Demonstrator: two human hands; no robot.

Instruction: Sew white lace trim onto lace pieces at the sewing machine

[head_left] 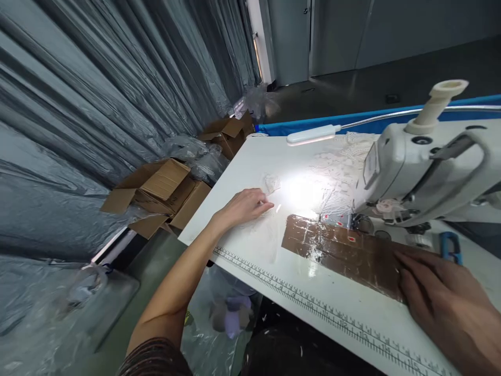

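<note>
Slantwise, brown strip (336, 248) under right hand (450, 308).

Plastic-draped wall (97, 94), cardboard boxes (160, 196).

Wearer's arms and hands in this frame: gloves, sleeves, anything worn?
No gloves: the left hand and right hand are bare, with no ring or watch visible. The left arm is uncovered up to a dark brownish, finely striped sleeve at the bottom edge. The frame cuts off the right forearm.
</note>
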